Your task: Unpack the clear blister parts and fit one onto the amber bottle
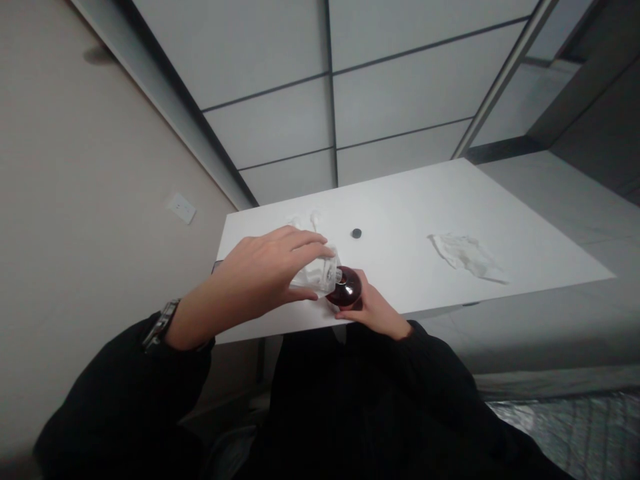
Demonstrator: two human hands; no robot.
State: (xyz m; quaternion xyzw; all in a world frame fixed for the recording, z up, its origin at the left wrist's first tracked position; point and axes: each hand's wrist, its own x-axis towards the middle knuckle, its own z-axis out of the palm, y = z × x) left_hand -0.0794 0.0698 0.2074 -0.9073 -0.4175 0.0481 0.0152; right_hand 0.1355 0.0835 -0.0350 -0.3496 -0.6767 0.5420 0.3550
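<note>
My left hand is closed around a clear bottle, tilted so that its neck points right. That neck meets the mouth of a brown bottle, which stands upright near the front edge of the white table. Around the brown bottle's right side wraps my right hand. Whether liquid is flowing between the two bottles I cannot tell. A small dark cap lies on the table beyond them.
A crumpled white cloth or tissue lies on the right part of the white table. Small whitish items sit behind my left hand. Cabinet panels rise behind the table, and a wall with a socket stands at left.
</note>
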